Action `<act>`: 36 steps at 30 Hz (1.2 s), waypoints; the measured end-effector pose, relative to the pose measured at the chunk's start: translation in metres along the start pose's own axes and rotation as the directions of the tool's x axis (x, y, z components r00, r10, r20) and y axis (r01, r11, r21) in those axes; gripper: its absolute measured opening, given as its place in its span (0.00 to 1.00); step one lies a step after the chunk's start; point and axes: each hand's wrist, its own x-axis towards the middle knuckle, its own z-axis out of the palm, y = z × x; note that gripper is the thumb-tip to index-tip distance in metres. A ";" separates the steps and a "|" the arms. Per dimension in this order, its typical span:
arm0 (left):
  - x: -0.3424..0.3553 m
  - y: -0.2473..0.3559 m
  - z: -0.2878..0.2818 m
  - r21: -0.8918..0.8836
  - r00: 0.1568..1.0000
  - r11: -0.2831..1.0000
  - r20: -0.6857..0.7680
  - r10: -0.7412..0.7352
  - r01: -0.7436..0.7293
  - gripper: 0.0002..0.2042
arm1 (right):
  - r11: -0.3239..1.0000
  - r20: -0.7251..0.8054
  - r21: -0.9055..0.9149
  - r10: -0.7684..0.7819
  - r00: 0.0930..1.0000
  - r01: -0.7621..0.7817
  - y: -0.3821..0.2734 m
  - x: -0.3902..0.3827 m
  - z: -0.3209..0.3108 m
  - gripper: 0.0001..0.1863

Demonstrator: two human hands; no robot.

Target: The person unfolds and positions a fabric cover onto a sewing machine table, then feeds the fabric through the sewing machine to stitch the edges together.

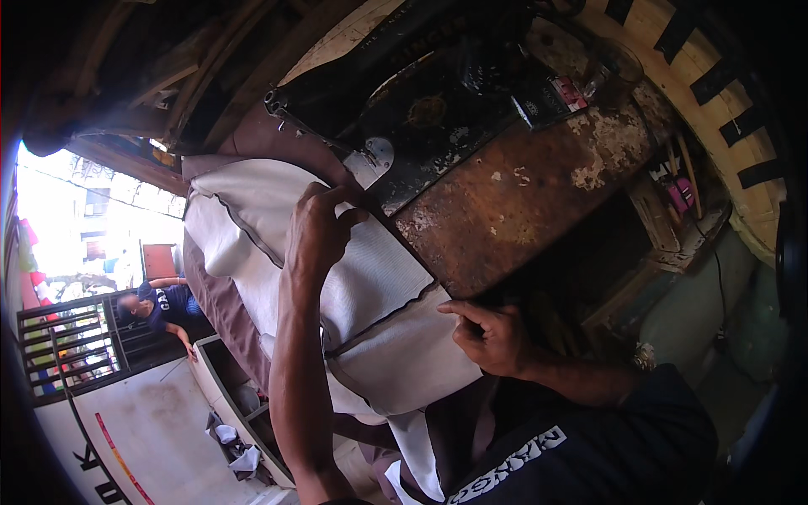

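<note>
A large piece of off-white fabric with dark-edged seams lies over brown cloth, beside a black sewing machine. My left hand rests on the fabric near the machine's metal plate. Its fingers are bent, with a gap between thumb and forefinger. At the fabric's right edge, close to a dark seam, my right hand has its forefinger reaching over the cloth. The other fingers curl in against the edge, partly hidden. Lower down, a white strip hangs towards my lap.
The worn brown tabletop extends right of the machine, bearing a glass and a dark-and-pink packet. An open drawer holds a pink object. At left, another person leans by a white table with cloth scraps alongside.
</note>
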 end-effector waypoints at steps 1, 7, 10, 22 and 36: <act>0.000 0.001 0.003 0.011 1.000 1.000 -0.014 -0.013 0.013 0.11 | 1.000 0.000 0.000 0.000 1.000 0.000 0.001 0.000 0.001 0.17; -0.002 -0.004 0.010 0.089 0.998 0.995 -0.052 -0.040 0.045 0.09 | 0.997 0.008 0.043 0.061 0.998 -0.062 0.004 0.000 0.002 0.18; 0.000 -0.006 0.011 0.107 0.999 0.993 -0.031 -0.036 0.039 0.09 | 0.997 -0.005 0.050 0.051 0.999 -0.050 0.007 -0.003 0.003 0.17; 0.001 0.002 0.009 0.120 0.998 0.991 -0.021 -0.055 0.057 0.08 | 0.992 0.031 0.099 0.076 0.997 -0.079 0.011 -0.003 0.004 0.19; -0.086 0.074 0.008 0.239 0.980 0.951 0.080 0.184 -0.198 0.16 | 0.942 0.151 -0.331 0.002 0.989 0.049 -0.005 0.003 -0.002 0.35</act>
